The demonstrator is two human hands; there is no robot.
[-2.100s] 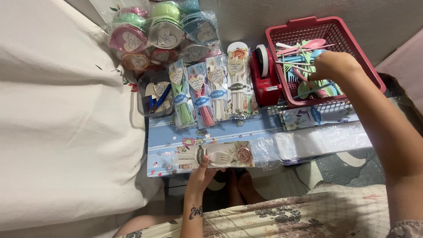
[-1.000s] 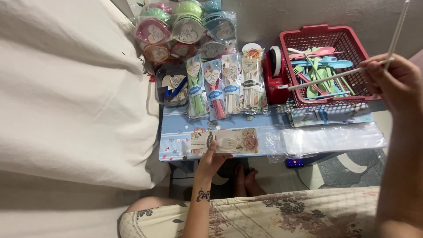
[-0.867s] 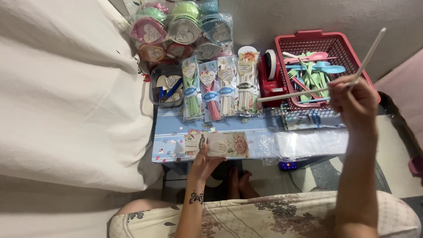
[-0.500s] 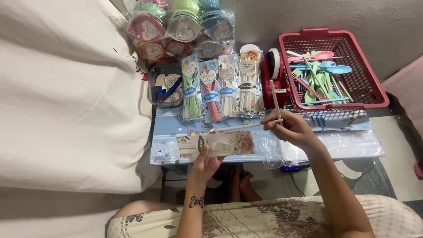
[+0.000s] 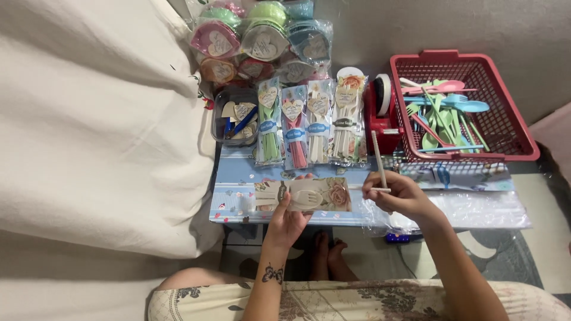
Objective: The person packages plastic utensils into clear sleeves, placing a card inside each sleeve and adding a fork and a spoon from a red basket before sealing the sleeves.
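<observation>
The red basket point(image 5: 523, 134) is moulded plastic mesh, holding smooth matt plastic cutlery point(image 5: 443, 113). Glossy clear film wraps the packed cutlery sets point(image 5: 309, 122) and heart-tagged bowls point(image 5: 262, 38). The floral card point(image 5: 324, 195) looks like printed paper, the sheet point(image 5: 101, 119) soft matt cloth.

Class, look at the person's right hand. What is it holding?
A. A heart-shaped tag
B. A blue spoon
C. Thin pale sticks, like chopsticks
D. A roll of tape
C: the right hand pinches thin pale sticks, one pointing up and one lying across, beside the floral sleeve held by the left hand.
</observation>
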